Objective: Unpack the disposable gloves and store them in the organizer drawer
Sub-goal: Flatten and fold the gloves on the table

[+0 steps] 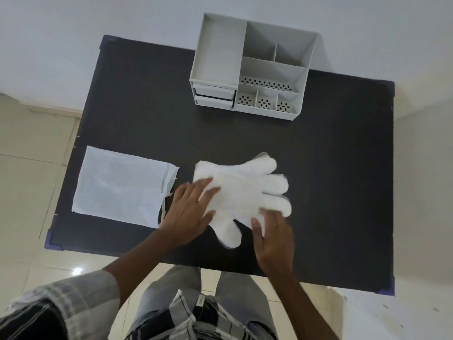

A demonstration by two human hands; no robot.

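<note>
A stack of thin white disposable gloves (245, 190) lies flat in the middle of the black table (331, 168), fingers pointing right. My left hand (190, 209) rests palm down on the cuff end, fingers spread. My right hand (273, 239) lies at the lower right, its fingertips on the lowest glove finger. The flat white packaging bag (120, 185) lies to the left of the gloves, its torn edge facing them. The grey organizer (252, 67) stands at the far edge, with two small drawers (214, 94) at its front left; the lower one looks slightly pulled out.
The organizer has several open compartments on top and perforated trays on the right. Cream floor tiles surround the table, and a white wall rises behind it. My checked shirt and grey trousers fill the bottom of the view.
</note>
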